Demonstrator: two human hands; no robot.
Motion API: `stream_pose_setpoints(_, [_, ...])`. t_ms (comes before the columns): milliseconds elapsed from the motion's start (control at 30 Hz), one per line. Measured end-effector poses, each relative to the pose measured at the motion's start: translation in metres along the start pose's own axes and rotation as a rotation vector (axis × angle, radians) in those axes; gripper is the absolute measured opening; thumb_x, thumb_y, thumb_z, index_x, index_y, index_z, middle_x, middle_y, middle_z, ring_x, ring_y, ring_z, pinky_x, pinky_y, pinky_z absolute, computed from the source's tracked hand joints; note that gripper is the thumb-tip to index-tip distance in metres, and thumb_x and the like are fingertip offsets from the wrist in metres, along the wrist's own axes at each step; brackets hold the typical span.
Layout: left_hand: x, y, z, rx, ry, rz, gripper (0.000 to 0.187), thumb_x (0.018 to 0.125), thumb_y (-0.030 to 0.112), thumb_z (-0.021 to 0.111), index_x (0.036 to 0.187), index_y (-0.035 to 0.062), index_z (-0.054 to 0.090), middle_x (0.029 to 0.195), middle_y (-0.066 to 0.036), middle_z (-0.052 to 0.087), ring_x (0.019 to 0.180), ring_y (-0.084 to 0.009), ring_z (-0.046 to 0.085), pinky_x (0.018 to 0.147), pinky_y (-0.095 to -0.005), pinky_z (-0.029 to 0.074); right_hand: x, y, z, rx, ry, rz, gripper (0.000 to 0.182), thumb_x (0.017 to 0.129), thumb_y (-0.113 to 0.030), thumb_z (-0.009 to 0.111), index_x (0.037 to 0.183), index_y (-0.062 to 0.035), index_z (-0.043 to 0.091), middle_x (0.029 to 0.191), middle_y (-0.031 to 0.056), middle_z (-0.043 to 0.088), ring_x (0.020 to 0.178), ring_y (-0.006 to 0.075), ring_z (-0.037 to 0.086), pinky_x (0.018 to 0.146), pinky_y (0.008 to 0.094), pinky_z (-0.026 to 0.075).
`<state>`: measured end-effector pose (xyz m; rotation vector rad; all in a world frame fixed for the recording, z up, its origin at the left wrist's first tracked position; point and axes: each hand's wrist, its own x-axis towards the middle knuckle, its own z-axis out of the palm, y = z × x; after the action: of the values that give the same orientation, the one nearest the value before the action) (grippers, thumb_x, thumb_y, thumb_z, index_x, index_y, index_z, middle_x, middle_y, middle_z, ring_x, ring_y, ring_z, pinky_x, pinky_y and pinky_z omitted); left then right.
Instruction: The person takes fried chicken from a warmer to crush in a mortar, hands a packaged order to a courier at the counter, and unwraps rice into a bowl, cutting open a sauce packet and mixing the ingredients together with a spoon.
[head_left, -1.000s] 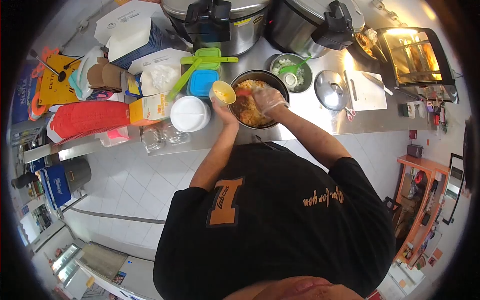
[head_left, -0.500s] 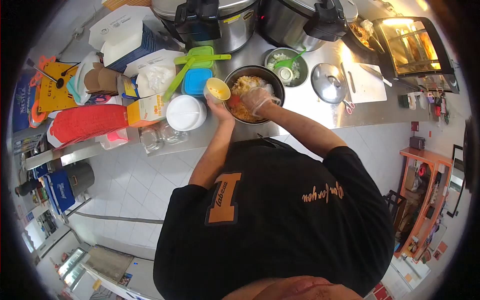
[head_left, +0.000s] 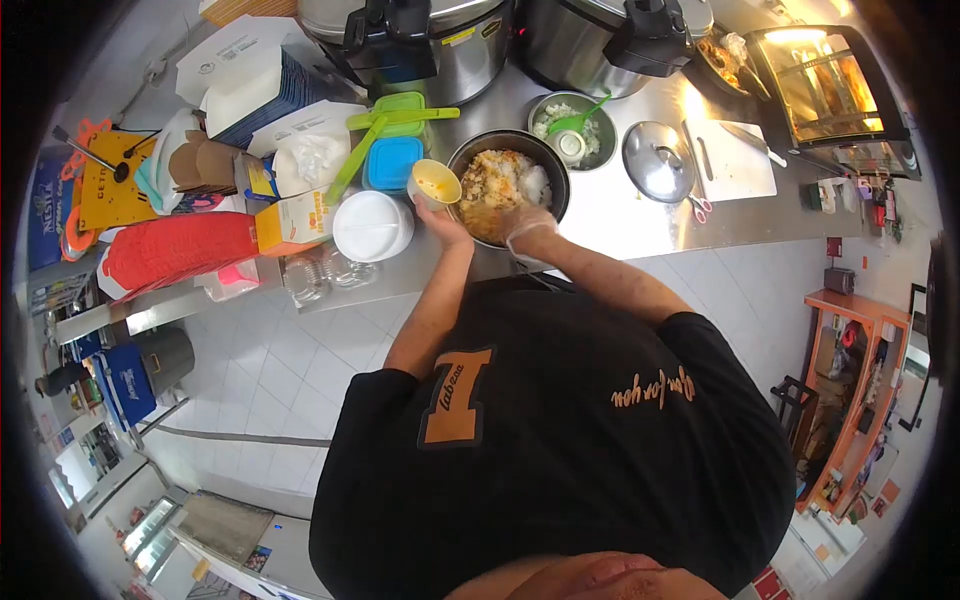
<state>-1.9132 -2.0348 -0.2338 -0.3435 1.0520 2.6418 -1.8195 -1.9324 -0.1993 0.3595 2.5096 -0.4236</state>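
Observation:
My left hand (head_left: 440, 224) grips a small yellow bowl (head_left: 436, 181) from below, tilted beside the pot's left rim; a little orange-yellow food shows inside. A clear plastic glove covers my right hand (head_left: 532, 228), which is at the near side of a dark round pot (head_left: 563, 180). Its fingers are in or just over the food there, blurred and partly hidden. In the pot lies a rice mixture (head_left: 497, 178) with white, yellow and orange-brown patches. Behind it, a metal bowl (head_left: 612, 150) of white rice holds a green spoon (head_left: 570, 125) and a small cup (head_left: 570, 147).
Two large cookers (head_left: 470, 55) stand at the back. Left of the pot are a blue container (head_left: 393, 163), green utensils (head_left: 345, 172), white round lids (head_left: 372, 228) and stacked boxes. To the right lie a metal lid (head_left: 657, 163), a cutting board (head_left: 740, 175) with knives, and scissors (head_left: 700, 208).
My right hand has moved toward the pot's near rim, uncovering more of the mixture. The reddish patch seen earlier no longer shows. My left hand and the yellow bowl have barely moved.

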Motion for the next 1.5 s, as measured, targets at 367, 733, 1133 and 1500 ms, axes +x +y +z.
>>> stream_pose_setpoints(367, [0.02,-0.019,-0.033,0.115,-0.121,0.033,0.06,0.1,0.043,0.041,0.141,-0.0003,0.038,0.137,-0.016,0.048,0.125,-0.0265,0.048,0.108,-0.0382,0.034,0.007,0.027,-0.004,0.225,0.125,-0.043,0.034,0.088,-0.033,0.054,0.096,-0.0055,0.073,0.092,0.0209,0.07,0.088,0.0374,0.068,0.08,0.0462,0.052])
stream_pose_setpoints(733, [0.032,0.011,0.015,0.592,-0.507,-0.371,0.055,0.098,0.045,0.037,0.136,0.006,0.048,0.128,-0.015,0.056,0.112,-0.0271,0.057,0.087,-0.0384,0.051,-0.062,0.073,-0.145,0.194,0.256,-0.083,0.026,0.083,-0.032,0.063,0.095,-0.0132,0.076,0.093,0.0138,0.072,0.09,0.0266,0.07,0.078,0.0381,0.053])
stream_pose_setpoints(1133, [0.013,-0.01,-0.001,0.086,-0.164,-0.948,0.076,0.089,0.07,0.025,0.133,0.0129,0.049,0.114,-0.012,0.059,0.086,-0.0219,0.054,0.072,-0.0384,0.049,-0.077,0.025,-0.111,-0.063,0.603,0.07,0.023,0.092,-0.025,0.052,0.096,-0.0068,0.065,0.077,0.0179,0.067,0.076,0.0305,0.069,0.066,0.046,0.055])
stream_pose_setpoints(1500, [-0.002,0.023,-0.048,0.377,-0.015,-0.108,0.071,0.089,0.072,0.027,0.143,0.028,0.042,0.145,-0.002,0.045,0.138,-0.0218,0.035,0.102,-0.0606,0.03,0.026,0.009,-0.002,-0.128,0.386,0.012,0.02,0.089,-0.017,0.056,0.097,-0.0054,0.071,0.091,0.0142,0.072,0.086,0.0306,0.072,0.071,0.0454,0.058])
